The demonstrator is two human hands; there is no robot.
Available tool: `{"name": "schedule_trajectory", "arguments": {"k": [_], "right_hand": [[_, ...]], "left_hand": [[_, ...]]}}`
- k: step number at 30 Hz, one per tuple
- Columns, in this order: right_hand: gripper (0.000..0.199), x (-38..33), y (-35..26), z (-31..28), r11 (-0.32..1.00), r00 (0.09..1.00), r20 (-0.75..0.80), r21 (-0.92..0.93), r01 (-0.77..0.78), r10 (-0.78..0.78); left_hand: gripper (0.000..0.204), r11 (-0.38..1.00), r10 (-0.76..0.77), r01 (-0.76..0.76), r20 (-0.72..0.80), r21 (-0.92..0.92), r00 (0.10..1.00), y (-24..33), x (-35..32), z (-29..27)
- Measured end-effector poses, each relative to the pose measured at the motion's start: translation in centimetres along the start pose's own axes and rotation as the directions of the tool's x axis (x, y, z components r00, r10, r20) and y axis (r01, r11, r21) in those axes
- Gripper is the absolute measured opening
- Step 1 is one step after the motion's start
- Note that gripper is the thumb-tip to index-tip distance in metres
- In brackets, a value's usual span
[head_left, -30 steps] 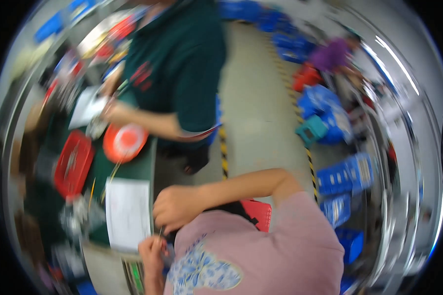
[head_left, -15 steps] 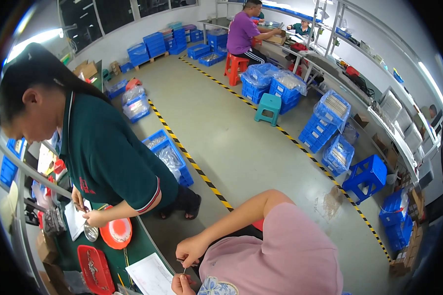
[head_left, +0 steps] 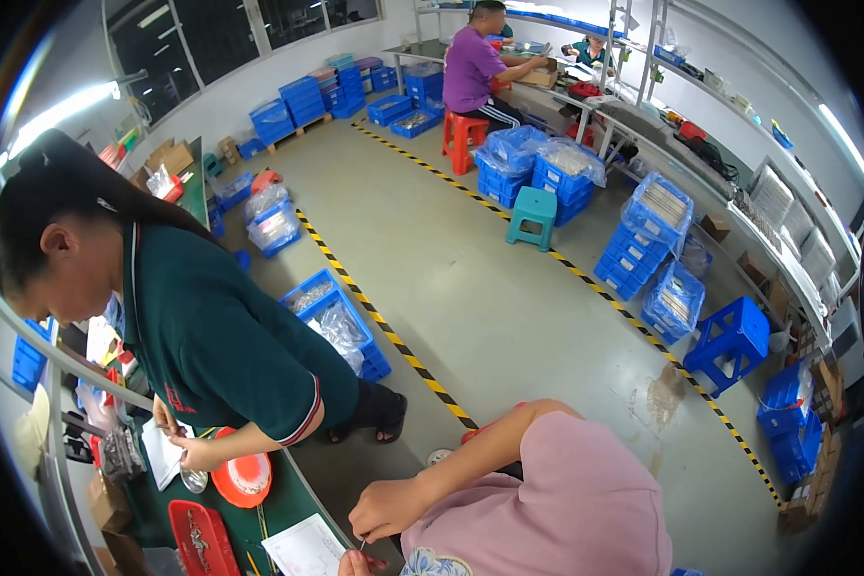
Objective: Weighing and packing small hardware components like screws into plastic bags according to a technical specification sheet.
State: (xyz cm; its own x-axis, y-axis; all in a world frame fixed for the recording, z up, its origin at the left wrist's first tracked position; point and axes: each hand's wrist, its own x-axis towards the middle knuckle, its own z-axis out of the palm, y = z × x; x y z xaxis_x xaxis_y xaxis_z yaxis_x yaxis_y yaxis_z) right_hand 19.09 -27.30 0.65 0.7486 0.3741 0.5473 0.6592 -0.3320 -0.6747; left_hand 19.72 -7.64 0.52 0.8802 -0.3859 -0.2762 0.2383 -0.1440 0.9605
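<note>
My right hand [head_left: 388, 510] reaches in from the right with its bent arm in a pink sleeve. Its fingers are closed in a pinch round a thin, pale, pin-like piece [head_left: 363, 544], too small to name. Just below, at the lower edge, my left hand [head_left: 354, 564] has its fingertips closed by the lower end of that piece; part of this hand is cut off. Both hands are in front of my shirt's blue floral print [head_left: 434, 564]. Beside them on the green table [head_left: 300, 480] lies a white printed sheet [head_left: 304, 548].
A red tray [head_left: 223, 538] with small metal parts and a red-orange dish [head_left: 244, 485] are on the table. A co-worker in green [head_left: 230, 346] stands at left, hands over white paper. Blue crates [head_left: 374, 363], stools [head_left: 730, 346] and another seated person [head_left: 470, 72] are beyond.
The view has shifted a little, so the table and co-worker sit slightly lower and further right. My hands stay together at the thin piece, the right one now turned more knuckles-up.
</note>
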Motion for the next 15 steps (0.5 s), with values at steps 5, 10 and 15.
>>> {"name": "schedule_trajectory", "arguments": {"k": [5,10,15], "right_hand": [[0.015,0.9,-0.5,-0.5,0.962,0.982,-0.059,-0.219,0.163,-0.18],[0.016,1.1,0.4,0.7,0.479,0.651,0.402,0.452,-0.753,0.644],[0.009,1.3,0.6,1.6,0.985,0.995,0.073,0.151,-0.08,0.07]], "left_hand": [[0.026,0.922,-0.268,0.237,-0.062,-0.306,0.961,0.5,-0.5,0.5],[0.027,0.985,0.117,-0.097,-0.142,0.139,0.983,0.6,-1.2,0.4],[0.024,0.994,-0.102,0.093,-0.202,-0.056,0.974,-0.5,-1.6,-0.2]]}}
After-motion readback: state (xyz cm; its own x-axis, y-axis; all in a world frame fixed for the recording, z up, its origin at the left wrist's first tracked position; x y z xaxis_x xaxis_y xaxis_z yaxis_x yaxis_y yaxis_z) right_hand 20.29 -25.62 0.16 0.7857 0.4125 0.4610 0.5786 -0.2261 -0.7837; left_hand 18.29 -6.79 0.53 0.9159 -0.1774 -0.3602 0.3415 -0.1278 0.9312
